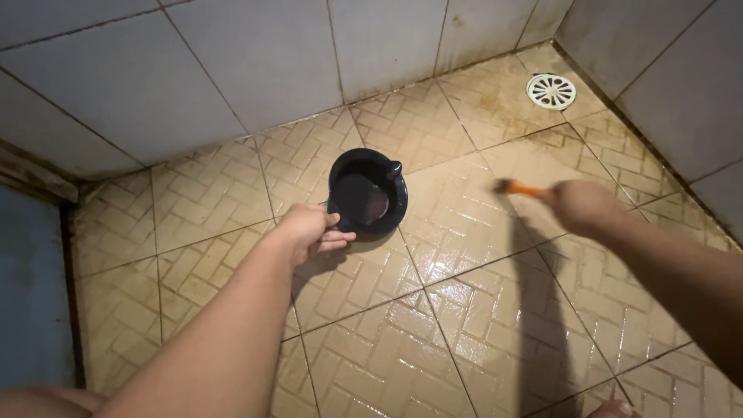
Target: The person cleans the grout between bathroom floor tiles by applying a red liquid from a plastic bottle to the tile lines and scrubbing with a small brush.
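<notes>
A dark round plastic dipper [367,193] with a small spout sits on the wet tiled floor [433,325]. My left hand [309,231] grips its near rim, thumb on the edge. My right hand [579,205] is blurred and closed around an orange-handled tool [520,188], a brush by its dark tip, held above the floor to the right of the dipper.
Grey wall tiles [255,54] rise behind and to the right. A white round drain cover [551,90] lies in the far right corner. A blue panel [31,294] stands at the left edge. A toe shows at the bottom right.
</notes>
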